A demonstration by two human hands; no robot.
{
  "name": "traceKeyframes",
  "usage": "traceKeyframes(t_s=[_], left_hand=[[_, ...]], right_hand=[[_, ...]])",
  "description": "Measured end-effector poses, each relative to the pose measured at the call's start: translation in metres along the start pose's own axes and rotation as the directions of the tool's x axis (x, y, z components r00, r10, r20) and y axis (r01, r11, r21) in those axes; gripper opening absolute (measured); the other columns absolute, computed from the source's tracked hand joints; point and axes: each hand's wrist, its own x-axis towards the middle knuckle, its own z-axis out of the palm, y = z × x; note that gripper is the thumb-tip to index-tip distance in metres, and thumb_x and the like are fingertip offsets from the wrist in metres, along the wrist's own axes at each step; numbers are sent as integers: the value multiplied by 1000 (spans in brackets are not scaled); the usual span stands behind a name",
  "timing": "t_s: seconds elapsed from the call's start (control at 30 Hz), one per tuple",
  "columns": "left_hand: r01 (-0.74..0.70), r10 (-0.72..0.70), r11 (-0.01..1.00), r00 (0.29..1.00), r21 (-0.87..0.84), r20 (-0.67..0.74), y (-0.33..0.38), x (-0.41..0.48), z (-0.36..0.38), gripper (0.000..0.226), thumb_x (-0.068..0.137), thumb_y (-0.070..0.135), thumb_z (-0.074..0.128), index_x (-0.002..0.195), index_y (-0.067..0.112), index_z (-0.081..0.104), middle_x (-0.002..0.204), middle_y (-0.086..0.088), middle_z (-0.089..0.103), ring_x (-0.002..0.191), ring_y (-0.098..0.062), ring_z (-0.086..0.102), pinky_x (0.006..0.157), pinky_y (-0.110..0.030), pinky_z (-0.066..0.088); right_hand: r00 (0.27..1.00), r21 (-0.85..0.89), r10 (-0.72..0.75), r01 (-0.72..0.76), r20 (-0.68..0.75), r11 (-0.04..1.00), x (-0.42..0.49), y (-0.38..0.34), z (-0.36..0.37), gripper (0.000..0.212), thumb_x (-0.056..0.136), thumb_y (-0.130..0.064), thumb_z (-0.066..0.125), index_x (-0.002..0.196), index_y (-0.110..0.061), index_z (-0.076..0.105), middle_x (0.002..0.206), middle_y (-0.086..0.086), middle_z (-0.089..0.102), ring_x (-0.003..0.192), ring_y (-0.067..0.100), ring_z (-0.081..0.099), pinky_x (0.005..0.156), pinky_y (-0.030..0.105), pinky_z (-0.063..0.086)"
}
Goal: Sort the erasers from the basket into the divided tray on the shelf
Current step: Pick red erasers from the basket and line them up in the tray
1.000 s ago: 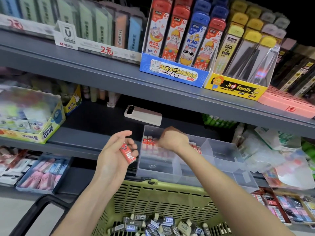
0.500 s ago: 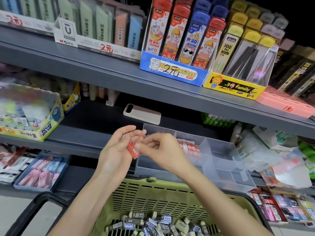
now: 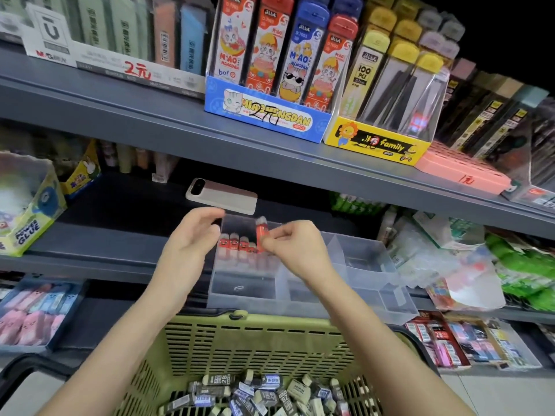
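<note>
my right hand pinches a red eraser upright between thumb and fingertips, above the back left compartment of the clear divided tray. my left hand hangs just beside it, fingers loosely curled, holding nothing, and covers the tray's left corner. a row of red erasers stands in that compartment. a phone lies on the shelf behind. below, the green basket holds a heap of dark-sleeved erasers.

Clear plastic tray; matt shelf.
</note>
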Motion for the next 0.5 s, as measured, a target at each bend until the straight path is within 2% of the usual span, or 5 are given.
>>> traceKeyframes(t_s=[0.07,0.13,0.23,0.3,0.5], left_hand=[[18,-17,990,1000,137,-10,-9,4,-2,34,98,17,47,108,48,54,120,29,56,119,4,48,100,-23,35],[40,-47,972,999,232,26,-18,3,0,31,98,22,47,114,49,49,132,21,50,125,-5,43,106,-32,33],[-6,-29,930,996,367,89,-25,-3,6,33,98,25,47,125,45,45,128,34,40,119,3,38,98,-22,29],[-37,-10,909,994,415,111,-26,-5,7,38,98,23,47,134,36,45,132,31,36,120,6,35,97,-19,26],[-18,-32,914,993,406,116,-25,-4,5,41,98,23,48,137,33,43,131,32,33,119,6,34,99,-19,26]], right_hand=[[996,-201,85,-82,4,976,15,4,2,43,83,-42,59,68,-2,61,62,15,52,68,35,43,57,30,37],[990,-389,138,-115,32,914,24,3,8,43,84,-49,55,72,-8,53,68,11,49,68,30,47,60,25,35],[985,-513,158,-100,71,853,34,0,20,31,83,-44,59,85,-13,56,93,11,65,88,30,64,64,26,41],[983,-588,166,-89,77,804,38,-4,25,29,82,-39,62,99,-15,61,102,7,67,96,27,65,66,26,42],[960,-641,221,-61,173,765,42,-12,23,11,79,-25,58,84,-15,58,80,1,58,75,24,59,63,25,43]])
